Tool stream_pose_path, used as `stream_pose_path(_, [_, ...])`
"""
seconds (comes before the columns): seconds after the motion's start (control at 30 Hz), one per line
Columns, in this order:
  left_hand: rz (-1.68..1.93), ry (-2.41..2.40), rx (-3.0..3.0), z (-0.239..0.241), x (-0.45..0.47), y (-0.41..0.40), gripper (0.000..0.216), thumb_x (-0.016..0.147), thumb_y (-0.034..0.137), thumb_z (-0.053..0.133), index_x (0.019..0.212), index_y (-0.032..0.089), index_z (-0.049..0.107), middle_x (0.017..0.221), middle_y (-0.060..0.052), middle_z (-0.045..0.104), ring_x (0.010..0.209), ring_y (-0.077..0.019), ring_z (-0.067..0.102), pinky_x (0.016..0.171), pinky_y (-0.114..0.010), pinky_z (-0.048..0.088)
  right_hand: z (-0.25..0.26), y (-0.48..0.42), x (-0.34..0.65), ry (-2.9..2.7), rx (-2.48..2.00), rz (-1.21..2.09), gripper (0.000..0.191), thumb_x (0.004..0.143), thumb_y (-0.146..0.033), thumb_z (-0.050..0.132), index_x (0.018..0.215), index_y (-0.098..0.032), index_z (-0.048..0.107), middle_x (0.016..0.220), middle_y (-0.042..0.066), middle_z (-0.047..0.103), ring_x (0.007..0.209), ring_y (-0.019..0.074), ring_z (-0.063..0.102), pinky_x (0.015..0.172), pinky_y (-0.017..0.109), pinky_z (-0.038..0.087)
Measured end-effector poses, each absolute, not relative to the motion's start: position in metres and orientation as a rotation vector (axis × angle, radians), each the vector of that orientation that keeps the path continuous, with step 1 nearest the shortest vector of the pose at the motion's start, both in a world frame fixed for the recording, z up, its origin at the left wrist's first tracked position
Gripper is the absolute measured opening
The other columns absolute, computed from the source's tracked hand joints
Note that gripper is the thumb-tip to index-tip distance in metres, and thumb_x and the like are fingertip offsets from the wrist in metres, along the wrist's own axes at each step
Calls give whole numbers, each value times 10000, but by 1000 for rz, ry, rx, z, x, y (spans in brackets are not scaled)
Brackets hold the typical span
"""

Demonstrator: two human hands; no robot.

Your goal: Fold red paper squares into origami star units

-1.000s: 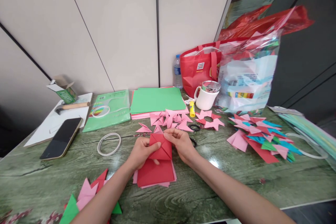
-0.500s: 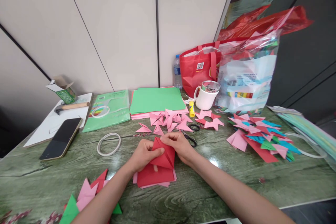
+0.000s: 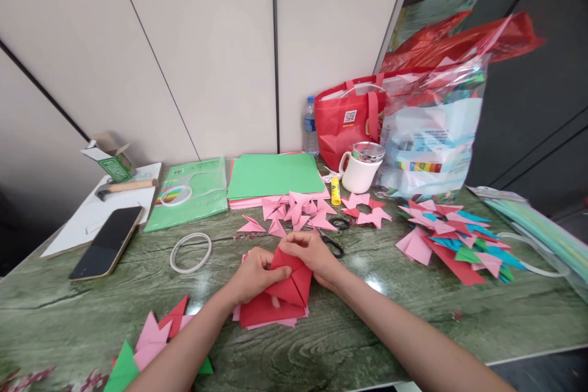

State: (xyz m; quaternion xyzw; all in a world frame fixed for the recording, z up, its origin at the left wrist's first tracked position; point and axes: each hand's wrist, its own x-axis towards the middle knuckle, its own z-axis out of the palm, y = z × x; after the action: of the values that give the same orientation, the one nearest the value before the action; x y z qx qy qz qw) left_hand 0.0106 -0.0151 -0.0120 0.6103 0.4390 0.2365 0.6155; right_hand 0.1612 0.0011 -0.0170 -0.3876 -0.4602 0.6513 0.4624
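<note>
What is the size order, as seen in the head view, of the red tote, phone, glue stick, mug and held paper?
Red tote
Phone
Mug and held paper: too alike to rank, paper partly covered
Glue stick

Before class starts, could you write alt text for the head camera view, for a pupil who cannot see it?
A person's left hand and right hand hold folded red paper over a stack of red and pink paper on a green table. Beyond them lie folded pink pieces, with a white mug and a red bag farther back.
</note>
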Motion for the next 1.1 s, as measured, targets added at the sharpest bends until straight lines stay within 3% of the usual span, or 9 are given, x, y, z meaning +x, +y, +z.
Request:
stream_pose_path(0.23, [530, 1008, 1391, -13, 11, -16, 333, 716, 403, 610, 534, 125, 614, 466, -43, 649, 375, -144, 581, 345, -176, 324, -20, 1, 158, -1231, -992, 1471, 161, 629, -305, 665, 548, -172, 626, 560, -17, 587, 536, 119, 482, 570, 250, 385])
stream_pose_path(0.43, [675, 1030, 1288, -14, 10, -12, 364, 698, 423, 632, 515, 108, 615, 455, -50, 642, 337, -127, 553, 347, -179, 352, -22, 5, 162, -1192, -948, 1479, 175, 639, -347, 683, 702, -185, 662, 689, -4, 634, 632, 137, 532, 633, 254, 405])
stream_pose_path(0.53, [717, 1042, 1281, -14, 11, -11, 374, 697, 435, 632, 535, 99, 618, 470, -60, 647, 355, -132, 562, 372, -191, 389, -23, 8, 164, -1206, -965, 1452, 188, 640, -358, 680, 656, -174, 645, 650, -12, 613, 602, 126, 510, 606, 245, 391])
stream_pose_path(0.7, [795, 1045, 1267, -10, 12, -10, 319, 702, 448, 623, 715, 130, 603, 532, -10, 642, 394, -143, 574, 379, -210, 415, -21, 9, 165, -1268, -1000, 1367, 183, 654, -342, 661, 628, -163, 630, 621, -16, 594, 573, 118, 487, 586, 242, 378])
stream_pose_path(0.87, [853, 1134, 1387, -9, 12, -8, 348, 757, 499, 516, 666, 164, 541, 521, 29, 552, 419, -122, 512, 394, -200, 361, -19, 8, 165, -1303, -1010, 1337, 171, 639, -334, 662, 606, -169, 629, 603, -15, 597, 566, 127, 499, 587, 253, 385])
stream_pose_path(1.1, [886, 1207, 1688, -7, 10, -8, 394, 777, 429, 474, 493, 158, 444, 494, 36, 353, 517, -102, 326, 495, -209, 263, -20, 7, 162, -1376, -971, 1341, 79, 632, -243, 629, 578, -186, 629, 585, -21, 593, 570, 131, 500, 584, 251, 386])
